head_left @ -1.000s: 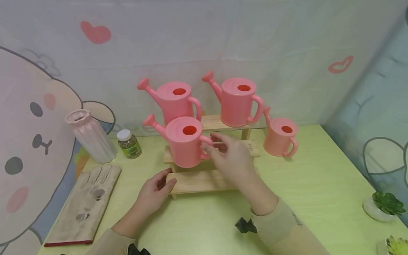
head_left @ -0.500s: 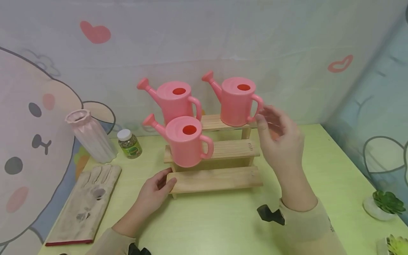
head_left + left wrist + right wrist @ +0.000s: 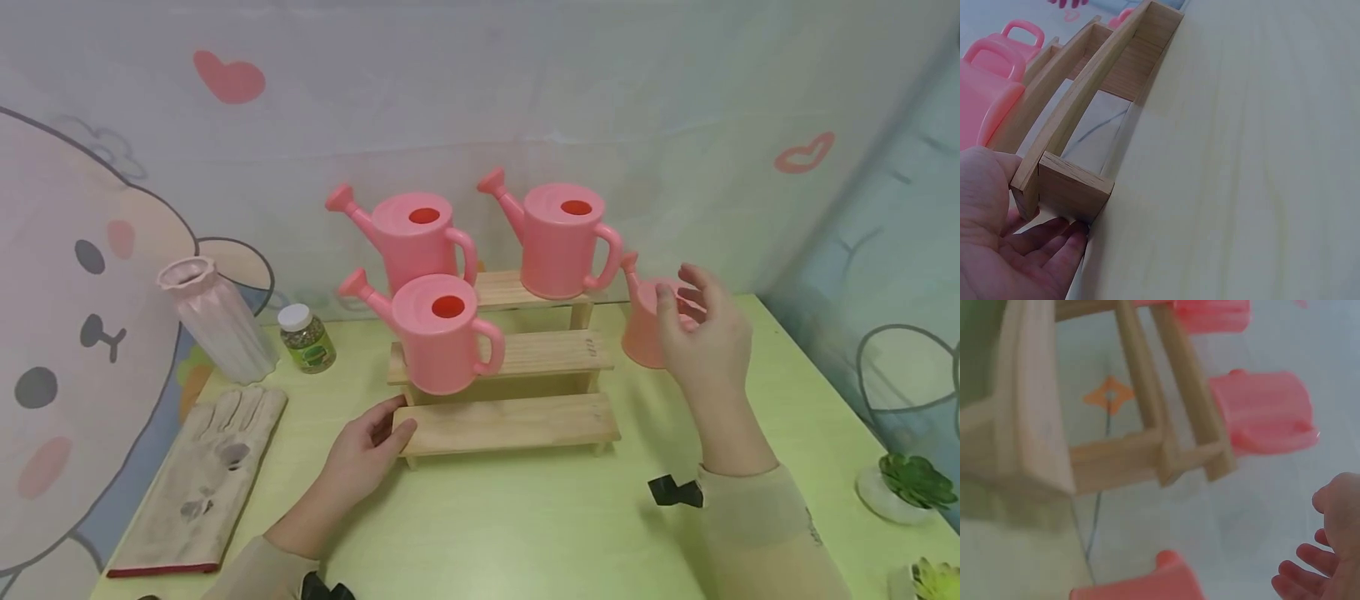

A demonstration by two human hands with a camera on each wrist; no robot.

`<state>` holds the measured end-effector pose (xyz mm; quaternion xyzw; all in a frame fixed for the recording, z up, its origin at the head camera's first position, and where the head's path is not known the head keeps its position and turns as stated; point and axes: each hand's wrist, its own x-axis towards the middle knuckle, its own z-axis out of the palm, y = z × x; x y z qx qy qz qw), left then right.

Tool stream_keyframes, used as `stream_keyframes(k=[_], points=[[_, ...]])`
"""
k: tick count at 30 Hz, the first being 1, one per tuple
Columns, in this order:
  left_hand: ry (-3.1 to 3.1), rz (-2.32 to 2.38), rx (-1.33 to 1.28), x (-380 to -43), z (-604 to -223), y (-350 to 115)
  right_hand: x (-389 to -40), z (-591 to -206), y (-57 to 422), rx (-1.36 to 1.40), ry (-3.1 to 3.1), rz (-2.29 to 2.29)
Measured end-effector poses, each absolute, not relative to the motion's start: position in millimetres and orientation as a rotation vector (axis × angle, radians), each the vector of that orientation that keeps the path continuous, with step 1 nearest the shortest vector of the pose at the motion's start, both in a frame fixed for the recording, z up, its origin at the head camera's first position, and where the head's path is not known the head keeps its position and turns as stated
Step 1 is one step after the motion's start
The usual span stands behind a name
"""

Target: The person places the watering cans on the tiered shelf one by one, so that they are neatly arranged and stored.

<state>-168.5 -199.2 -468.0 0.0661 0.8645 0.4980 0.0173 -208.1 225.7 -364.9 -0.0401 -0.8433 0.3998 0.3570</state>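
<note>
My left hand grips the left end of the lowest step of a three-step wooden shelf; in the left wrist view its fingers wrap that corner. Two pink watering cans stand on the top step, one at the left and one at the right. Another pink watering can is on the middle step's left side. A fourth watering can stands on the table right of the shelf, partly hidden behind my right hand. That hand holds nothing, its fingers parted and relaxed, apart from the can in the right wrist view.
On the left are a pale ribbed vase, a white-lidded jar and a stained work glove. Potted succulents sit at the right edge. A printed cloth backdrop rises behind the table.
My right hand has left the handle of the middle-step watering can and moved right, to the watering can on the table. The left hand stays on the shelf.
</note>
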Motion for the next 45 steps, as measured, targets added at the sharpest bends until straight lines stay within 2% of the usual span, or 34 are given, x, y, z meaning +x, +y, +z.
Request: stream_keyframes(k=[10, 18, 30, 45], points=[[2.692, 1.540, 0.209, -169, -468, -199, -222, -400, 254, -0.336, -2.364, 0.938], [2.700, 1.531, 0.208, -169, -468, -199, -230, -426, 268, -0.503, -2.452, 1.038], [2.687, 1.551, 0.236, -168, -466, -200, -225, -449, 280, -0.494, -2.498, 0.966], [2.688, 1.544, 0.208, -170, -468, -201, -225, -445, 290, -0.455, -2.631, 0.789]])
